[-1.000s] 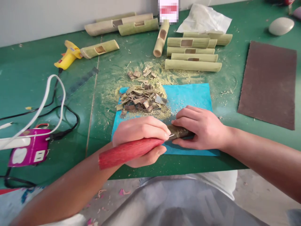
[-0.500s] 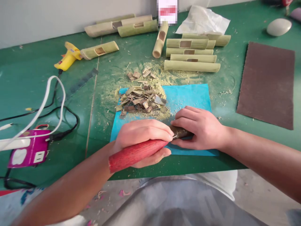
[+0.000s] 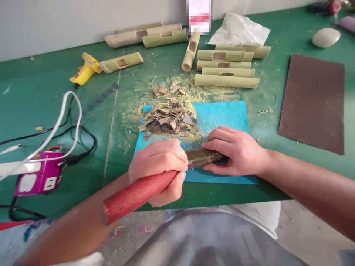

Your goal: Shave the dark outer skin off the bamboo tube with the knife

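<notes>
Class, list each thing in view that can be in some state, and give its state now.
Left hand: closed round the red wooden handle
Red wooden handle: slanted, gripped
Right hand: gripping the dark bamboo piece
Dark bamboo piece: held above the blue sheet
Blue sheet: spread out, partly covered
Bamboo chips: loose, heaped
Brown sheet: laid flat
White wrapping: crumpled
Yellow glue gun: lying down; on or off, cannot tell

Handle (image 3: 141, 195): red, streaked | sheet (image 3: 222, 114): blue | table (image 3: 111, 192): green
</notes>
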The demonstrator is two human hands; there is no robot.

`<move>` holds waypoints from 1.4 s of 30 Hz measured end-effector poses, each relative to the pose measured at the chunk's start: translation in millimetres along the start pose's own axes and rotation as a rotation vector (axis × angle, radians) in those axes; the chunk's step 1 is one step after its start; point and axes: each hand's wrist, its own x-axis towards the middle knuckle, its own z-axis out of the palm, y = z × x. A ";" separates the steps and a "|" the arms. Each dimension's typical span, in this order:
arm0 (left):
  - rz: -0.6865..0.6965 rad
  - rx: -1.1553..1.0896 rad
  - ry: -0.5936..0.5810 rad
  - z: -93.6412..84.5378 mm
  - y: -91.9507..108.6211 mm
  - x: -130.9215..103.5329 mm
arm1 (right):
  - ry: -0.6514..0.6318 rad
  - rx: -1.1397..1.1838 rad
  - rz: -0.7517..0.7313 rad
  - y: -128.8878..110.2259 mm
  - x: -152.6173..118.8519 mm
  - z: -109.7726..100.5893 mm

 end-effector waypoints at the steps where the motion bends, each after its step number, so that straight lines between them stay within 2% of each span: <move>1: 0.009 0.000 0.026 0.1 -1.0 -1.2 | 0.000 0.001 0.002 0.1 0.1 -0.1; 5: 0.031 -0.024 0.082 1.5 -4.8 0.2 | -0.002 0.000 0.012 -0.3 0.6 -1.5; 13: 0.058 -0.018 -0.101 1.7 -9.4 10.0 | -0.025 0.001 0.025 -1.7 0.7 -2.7; 26: -0.040 -0.053 -0.106 1.3 -8.4 7.6 | -0.026 0.003 0.028 -1.9 0.9 -1.6; 30: -0.022 -0.034 -0.124 3.4 -4.7 12.2 | -0.021 -0.009 0.030 -2.0 0.9 -2.1; 36: 0.003 0.037 -0.031 0.1 1.2 10.0 | 0.013 -0.005 0.001 -1.3 2.0 -1.7; 42: -0.033 0.026 0.086 -0.4 -3.5 4.1 | 0.017 -0.010 0.009 -0.5 1.7 -0.3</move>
